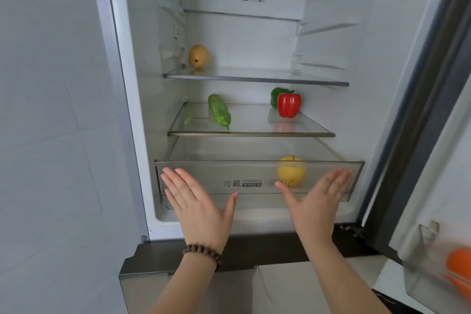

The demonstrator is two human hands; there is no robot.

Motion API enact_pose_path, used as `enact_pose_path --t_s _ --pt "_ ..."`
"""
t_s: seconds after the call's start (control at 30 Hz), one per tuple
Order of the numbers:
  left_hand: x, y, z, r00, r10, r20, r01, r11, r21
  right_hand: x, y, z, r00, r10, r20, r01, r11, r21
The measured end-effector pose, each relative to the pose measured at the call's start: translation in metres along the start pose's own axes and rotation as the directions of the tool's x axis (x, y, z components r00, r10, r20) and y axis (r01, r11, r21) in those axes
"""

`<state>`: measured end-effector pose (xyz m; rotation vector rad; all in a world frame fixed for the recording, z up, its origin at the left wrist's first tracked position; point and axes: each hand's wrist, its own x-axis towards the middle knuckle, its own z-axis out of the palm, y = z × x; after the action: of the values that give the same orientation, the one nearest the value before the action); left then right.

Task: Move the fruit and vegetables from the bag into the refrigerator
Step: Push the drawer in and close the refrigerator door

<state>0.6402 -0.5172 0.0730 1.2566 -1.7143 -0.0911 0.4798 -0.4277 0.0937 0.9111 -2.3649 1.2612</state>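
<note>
Both hands flat and empty, fingers spread wide, left hand (196,201) and right hand (318,196) pressed against clear plastic crisper drawer (254,176) front, yellow apple (291,172) directly behind right fingertips (341,173), drawer's long axis spanning 2 palms.

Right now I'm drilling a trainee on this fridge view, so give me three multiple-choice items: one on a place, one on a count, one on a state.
1. Where is the yellow apple?
A. top shelf B. drawer C. door bin
2. How many peppers stand on the middle shelf?
A. one B. two C. three
3. How are the hands?
A. gripping produce B. fists C. open flat at the drawer front

Key: 1 B, it shows through the clear drawer wall. 2 B, a red pepper with a green pepper behind it. 3 C, left hand and right hand have spread fingers and hold nothing.
</note>
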Motion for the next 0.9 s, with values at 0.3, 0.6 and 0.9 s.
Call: enact_pose_path --t_s 0.3,0.6,0.9 --pt "0.027 0.000 0.031 0.999 -0.037 0.002 0.037 0.999 0.005 0.027 -0.003 0.031 0.999 0.004 0.043 -0.007 0.997 0.081" --pt "0.053 0.000 0.059 0.998 -0.069 0.015 0.069 0.998 -0.005 0.055 -0.006 0.059 0.998 0.003 0.058 -0.009 0.994 0.109" --pt "0.076 0.001 0.076 0.993 -0.098 0.071 0.093 0.994 0.062 0.081 -0.008 0.085 0.997 -0.001 0.071 -0.009 0.990 0.139"
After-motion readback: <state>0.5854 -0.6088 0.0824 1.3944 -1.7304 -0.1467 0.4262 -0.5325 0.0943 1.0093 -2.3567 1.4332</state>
